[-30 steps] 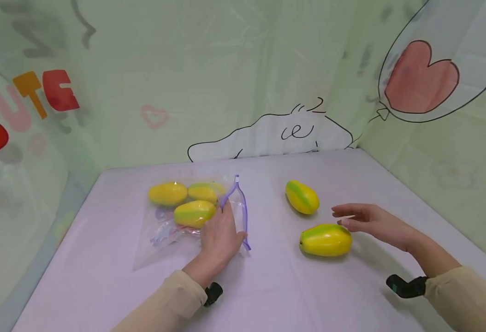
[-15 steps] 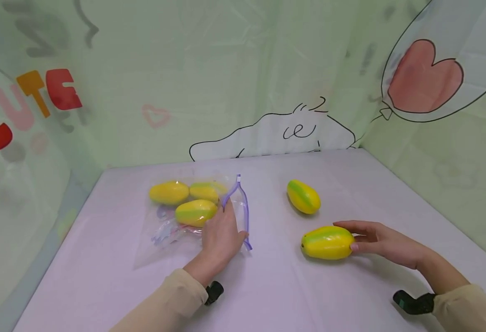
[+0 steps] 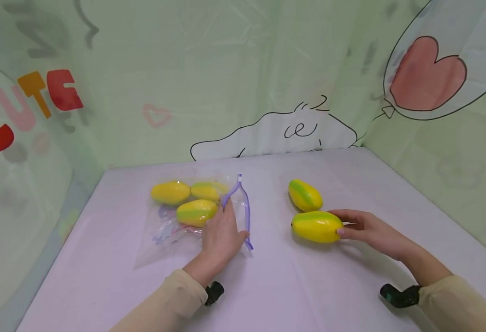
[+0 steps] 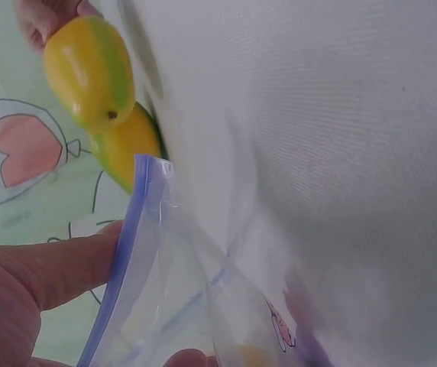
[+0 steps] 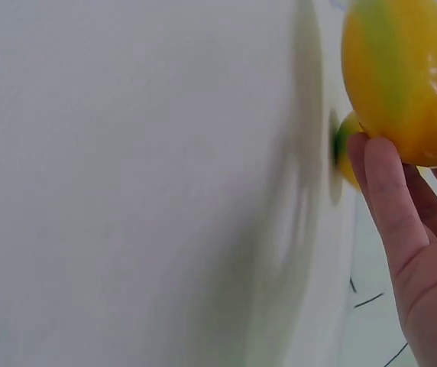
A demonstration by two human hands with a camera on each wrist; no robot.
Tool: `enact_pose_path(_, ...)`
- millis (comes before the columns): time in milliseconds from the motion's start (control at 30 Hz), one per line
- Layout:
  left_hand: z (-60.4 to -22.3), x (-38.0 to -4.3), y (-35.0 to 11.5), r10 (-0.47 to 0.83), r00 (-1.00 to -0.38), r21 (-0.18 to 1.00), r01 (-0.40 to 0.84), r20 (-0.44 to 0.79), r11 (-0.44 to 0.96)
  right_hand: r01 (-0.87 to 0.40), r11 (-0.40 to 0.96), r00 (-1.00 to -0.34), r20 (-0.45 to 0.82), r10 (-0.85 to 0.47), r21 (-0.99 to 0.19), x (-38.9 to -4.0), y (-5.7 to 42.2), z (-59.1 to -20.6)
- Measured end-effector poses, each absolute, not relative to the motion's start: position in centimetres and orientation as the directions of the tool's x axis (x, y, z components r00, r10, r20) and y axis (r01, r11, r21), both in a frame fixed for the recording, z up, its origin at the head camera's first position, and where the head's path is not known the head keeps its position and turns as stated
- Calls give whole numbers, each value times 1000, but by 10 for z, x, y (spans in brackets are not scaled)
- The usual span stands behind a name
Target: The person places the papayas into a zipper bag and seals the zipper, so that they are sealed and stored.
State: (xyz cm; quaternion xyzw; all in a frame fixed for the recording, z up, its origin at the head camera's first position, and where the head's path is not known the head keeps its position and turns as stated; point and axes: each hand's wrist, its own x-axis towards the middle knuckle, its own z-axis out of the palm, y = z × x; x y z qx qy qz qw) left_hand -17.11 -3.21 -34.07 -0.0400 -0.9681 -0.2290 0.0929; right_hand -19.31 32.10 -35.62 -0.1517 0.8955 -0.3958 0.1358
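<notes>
A clear zip bag (image 3: 164, 249) with a purple zip edge (image 3: 247, 216) lies at the left of the table, several yellow-green papayas inside. My left hand (image 3: 220, 235) holds its mouth apart on the right side; in the left wrist view the thumb (image 4: 81, 264) lies against the zip edge and a fingertip shows through the plastic. My right hand (image 3: 371, 233) grips one papaya (image 3: 315, 227) by its right end, thumb in front and fingers behind, above the table. Another papaya (image 3: 305, 195) rests just behind it.
A pale lilac cloth covers the table (image 3: 276, 286). Light green printed curtains (image 3: 226, 69) close it in at the back and both sides. A black wrist camera (image 3: 400, 295) sits at each sleeve.
My right hand came down to the nearer papaya, took hold of its right end and moved it back and slightly left. The left hand and bag have stayed in place.
</notes>
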Motion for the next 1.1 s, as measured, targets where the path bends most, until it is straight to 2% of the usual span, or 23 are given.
enact_pose_path(333,-338,-174,-34,37,-984,428,110,176,897,-185,601,-939,-42,-343,-778,-213,270,-341)
enact_pose_path(733,-334,-173,-29,34,-989,437,94,143,894,-218,544,-891,-62,-449,-810,-244,196,-350)
enact_pose_path(1100,-332,-172,-28,34,-991,401,83,129,912,-242,515,-863,-60,-502,-823,-253,168,-357)
